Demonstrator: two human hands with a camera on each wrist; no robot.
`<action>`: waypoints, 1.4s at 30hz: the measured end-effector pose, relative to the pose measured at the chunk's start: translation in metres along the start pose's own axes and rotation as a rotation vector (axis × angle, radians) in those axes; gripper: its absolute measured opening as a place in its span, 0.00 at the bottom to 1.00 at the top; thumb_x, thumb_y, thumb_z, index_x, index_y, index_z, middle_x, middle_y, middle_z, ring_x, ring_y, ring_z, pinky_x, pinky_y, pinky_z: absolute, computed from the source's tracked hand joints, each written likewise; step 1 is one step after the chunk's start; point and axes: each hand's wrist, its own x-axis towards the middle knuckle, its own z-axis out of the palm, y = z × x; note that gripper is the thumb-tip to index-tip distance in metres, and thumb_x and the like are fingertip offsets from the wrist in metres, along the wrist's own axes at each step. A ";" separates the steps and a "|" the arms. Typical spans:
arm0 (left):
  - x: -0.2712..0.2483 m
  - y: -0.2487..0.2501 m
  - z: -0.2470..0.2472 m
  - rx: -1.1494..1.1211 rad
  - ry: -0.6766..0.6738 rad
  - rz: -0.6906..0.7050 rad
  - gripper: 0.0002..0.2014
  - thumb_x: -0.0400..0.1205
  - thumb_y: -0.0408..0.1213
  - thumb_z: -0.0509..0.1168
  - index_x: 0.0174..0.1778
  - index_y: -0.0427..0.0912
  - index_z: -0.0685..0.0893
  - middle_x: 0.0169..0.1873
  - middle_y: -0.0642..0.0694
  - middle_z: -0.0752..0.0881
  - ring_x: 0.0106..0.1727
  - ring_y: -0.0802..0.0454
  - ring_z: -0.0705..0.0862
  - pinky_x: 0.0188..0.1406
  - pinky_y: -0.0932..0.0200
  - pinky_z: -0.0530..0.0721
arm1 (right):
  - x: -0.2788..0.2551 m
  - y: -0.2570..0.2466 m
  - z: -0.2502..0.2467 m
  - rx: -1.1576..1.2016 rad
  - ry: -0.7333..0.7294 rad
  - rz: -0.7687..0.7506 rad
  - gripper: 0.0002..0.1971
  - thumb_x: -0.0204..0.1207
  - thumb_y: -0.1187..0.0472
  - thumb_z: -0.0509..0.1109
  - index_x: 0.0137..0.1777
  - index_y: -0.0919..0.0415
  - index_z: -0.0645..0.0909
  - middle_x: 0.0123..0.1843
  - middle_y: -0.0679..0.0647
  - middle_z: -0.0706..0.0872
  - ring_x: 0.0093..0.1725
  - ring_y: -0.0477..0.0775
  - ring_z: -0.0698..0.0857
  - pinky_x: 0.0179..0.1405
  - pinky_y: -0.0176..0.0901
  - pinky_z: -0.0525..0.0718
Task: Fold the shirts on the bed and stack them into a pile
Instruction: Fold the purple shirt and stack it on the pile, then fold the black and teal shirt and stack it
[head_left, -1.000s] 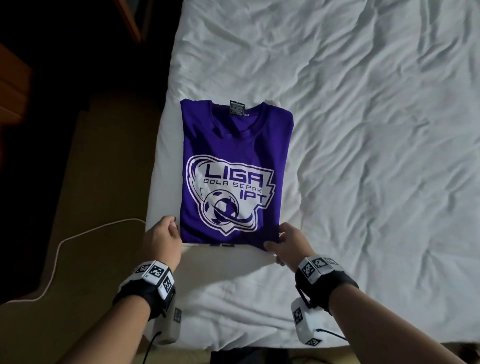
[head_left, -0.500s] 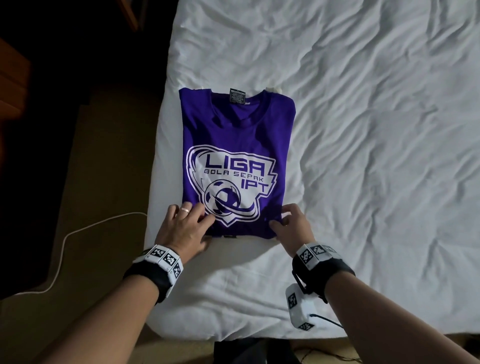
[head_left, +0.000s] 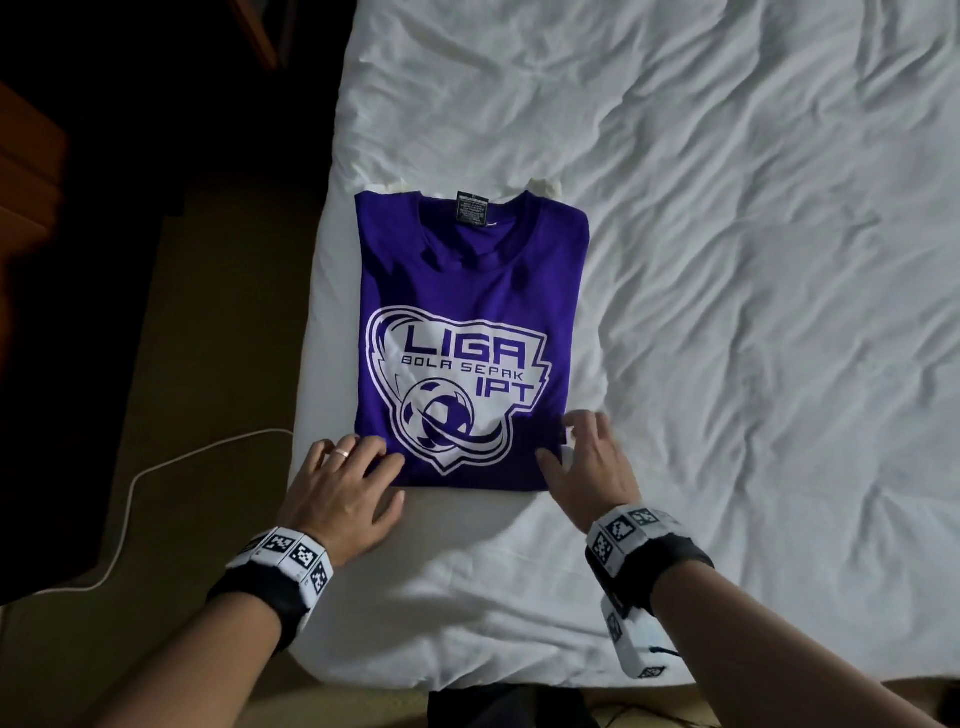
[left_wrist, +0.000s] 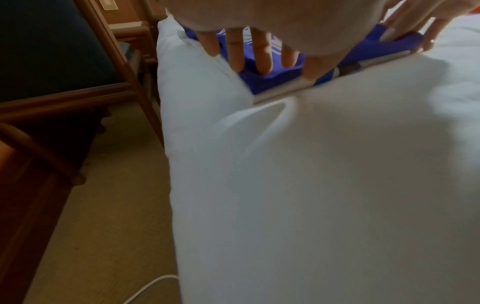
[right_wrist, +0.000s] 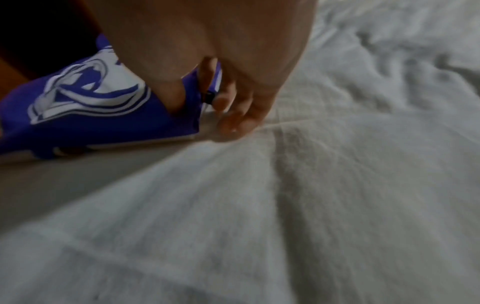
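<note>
Lying flat near the left edge of the white-sheeted bed (head_left: 753, 338), the folded purple cotton T-shirt with a white football-league crest (head_left: 470, 291) sits collar away from the person, its black neck label showing at the far edge. Pale fabric edges peek out from under its far side and near edge — what lies beneath cannot be told.

The left hand (head_left: 340, 488) rests spread at the shirt's near left corner, fingers straight and laid on the purple cloth, thumb on the sheet; it grasps nothing. A ring shows on one finger. The left wrist view confirms the fingers (left_wrist: 262, 53) pressing flat on the fabric.

The right hand (head_left: 592, 467) is at the near right corner, thumb on the shirt and fingers loosely bent beside its edge — relaxed, gripping nothing as far as the blurred right wrist view shows.

Both wrists wear black bands with checkered marker blocks (head_left: 288, 558). A white cable (head_left: 135, 488) trails over the tan carpet (head_left: 208, 322) left of the bed.
</note>
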 end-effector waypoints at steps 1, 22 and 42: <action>0.005 0.004 -0.003 -0.022 -0.004 -0.011 0.25 0.78 0.54 0.57 0.65 0.45 0.82 0.62 0.41 0.82 0.59 0.38 0.82 0.56 0.39 0.79 | -0.001 -0.004 -0.001 -0.081 0.096 -0.107 0.23 0.73 0.51 0.72 0.65 0.57 0.72 0.61 0.53 0.75 0.59 0.59 0.79 0.54 0.48 0.79; 0.167 0.160 -0.164 -0.270 -0.238 -0.083 0.12 0.81 0.54 0.65 0.51 0.50 0.83 0.48 0.55 0.86 0.53 0.48 0.85 0.49 0.53 0.82 | -0.029 0.083 -0.208 -0.281 -0.177 0.007 0.22 0.83 0.46 0.62 0.73 0.52 0.77 0.69 0.50 0.82 0.68 0.56 0.81 0.65 0.50 0.80; 0.430 0.712 -0.178 -0.348 -0.374 0.246 0.10 0.78 0.56 0.64 0.44 0.56 0.85 0.42 0.57 0.88 0.46 0.53 0.85 0.51 0.52 0.84 | -0.042 0.557 -0.512 -0.044 0.117 0.443 0.08 0.81 0.53 0.62 0.44 0.54 0.80 0.49 0.50 0.79 0.49 0.59 0.83 0.43 0.45 0.77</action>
